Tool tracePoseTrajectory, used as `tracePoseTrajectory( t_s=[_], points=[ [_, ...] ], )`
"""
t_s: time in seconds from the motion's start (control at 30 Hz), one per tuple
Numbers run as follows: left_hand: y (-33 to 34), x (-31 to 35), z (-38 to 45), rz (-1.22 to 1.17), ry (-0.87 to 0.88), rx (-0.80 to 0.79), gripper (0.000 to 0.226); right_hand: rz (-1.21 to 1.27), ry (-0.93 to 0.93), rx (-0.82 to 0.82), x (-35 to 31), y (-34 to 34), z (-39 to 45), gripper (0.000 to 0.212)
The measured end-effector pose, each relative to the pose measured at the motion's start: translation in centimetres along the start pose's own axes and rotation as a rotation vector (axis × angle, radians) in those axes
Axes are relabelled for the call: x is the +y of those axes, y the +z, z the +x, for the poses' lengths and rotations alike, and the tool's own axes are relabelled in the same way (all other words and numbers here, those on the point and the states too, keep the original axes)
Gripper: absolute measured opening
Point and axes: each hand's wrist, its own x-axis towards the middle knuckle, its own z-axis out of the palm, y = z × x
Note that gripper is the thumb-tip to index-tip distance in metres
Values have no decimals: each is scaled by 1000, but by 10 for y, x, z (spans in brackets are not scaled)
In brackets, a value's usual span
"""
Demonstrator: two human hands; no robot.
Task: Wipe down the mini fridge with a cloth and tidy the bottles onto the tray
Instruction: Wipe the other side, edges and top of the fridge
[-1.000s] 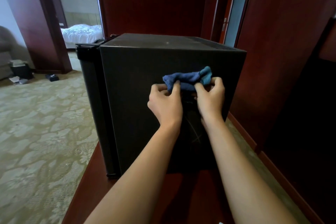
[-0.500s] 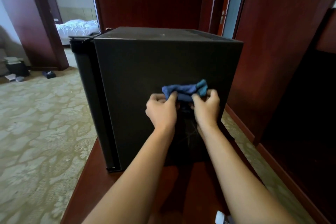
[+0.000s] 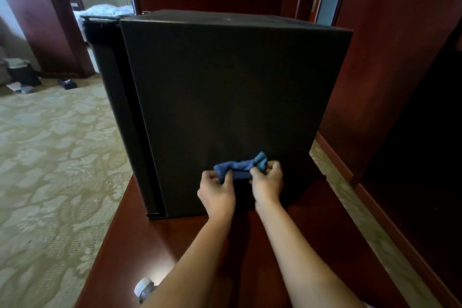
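Observation:
A black mini fridge (image 3: pixel 225 97) stands on a dark red wooden table (image 3: pixel 130 245), its side panel facing me and its door at the left. A bunched blue cloth (image 3: pixel 238 167) lies against the lower part of that panel. My left hand (image 3: pixel 217 192) pinches the cloth's left end and my right hand (image 3: pixel 267 182) pinches its right end. A white bottle cap (image 3: pixel 144 286) shows at the table's near edge beside my left forearm; the bottle below it is hidden. No tray is in view.
Patterned beige carpet (image 3: pixel 50 170) covers the floor on the left. Dark red wood panels (image 3: pixel 390 57) rise on the right and behind. An open doorway at the back left shows a bed (image 3: pixel 107 11). Small dark items (image 3: pixel 22 75) lie on the floor by it.
Both hands have slid the cloth down the fridge's side panel, from its upper middle to near its bottom edge. The view has tilted downward, and a bottle cap has come into sight.

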Motion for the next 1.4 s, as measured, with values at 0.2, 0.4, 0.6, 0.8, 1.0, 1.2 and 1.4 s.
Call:
tracePoseTrajectory(
  t_s=[0.2, 0.4, 0.6, 0.8, 1.0, 1.2, 1.4],
  points=[
    [-4, 12, 4, -104, -40, 44, 15, 46, 11, 36, -9, 8, -2, 18],
    [-4, 45, 10, -194, 119, 50, 16, 125, -191, 59, -37, 15, 1, 28],
    [8, -7, 3, -84, 47, 51, 16, 62, -133, 177, 18, 16, -2, 23],
    [20, -63, 4, -87, -316, 34, 16, -23, 174, 195, 75, 19, 7, 24],
    [19, -94, 11, -162, -651, -52, 27, -16, 437, 89, 117, 14, 17, 28],
    [37, -84, 7, -295, -744, -170, 20, 136, 423, 120, 101, -8, 28, 29],
    [62, -64, -8, -291, -745, -180, 16, 294, 452, 124, 75, -38, 35, 28]
  ],
)
